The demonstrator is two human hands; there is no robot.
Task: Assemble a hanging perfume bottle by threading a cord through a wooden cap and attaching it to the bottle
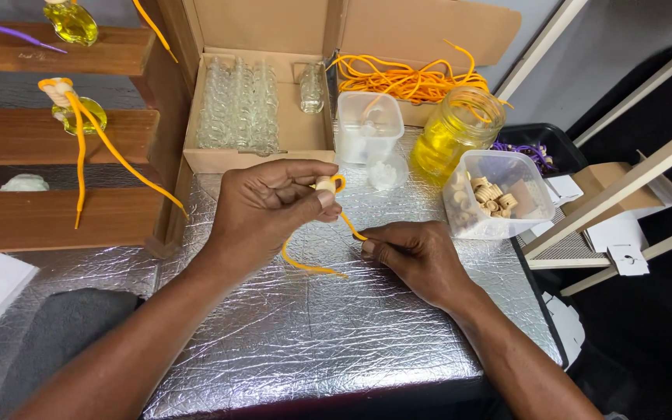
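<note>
My left hand point(270, 206) pinches a small pale wooden bead-like cap point(325, 185) between thumb and fingers, above the silver foil-covered table point(297, 334). An orange cord point(316, 268) passes through the cap, loops at its top and trails down onto the foil. My right hand point(414, 257) grips the same cord a little below and right of the cap, fingers closed on it.
An open cardboard box point(254, 155) holds several clear glass bottles. Behind it lies a pile of orange cords point(406, 78). A jar of yellow liquid point(453, 132), a tub of wooden caps point(495, 194) and a white tub point(367, 124) stand near. Wooden shelves point(56, 136) at left carry filled bottles.
</note>
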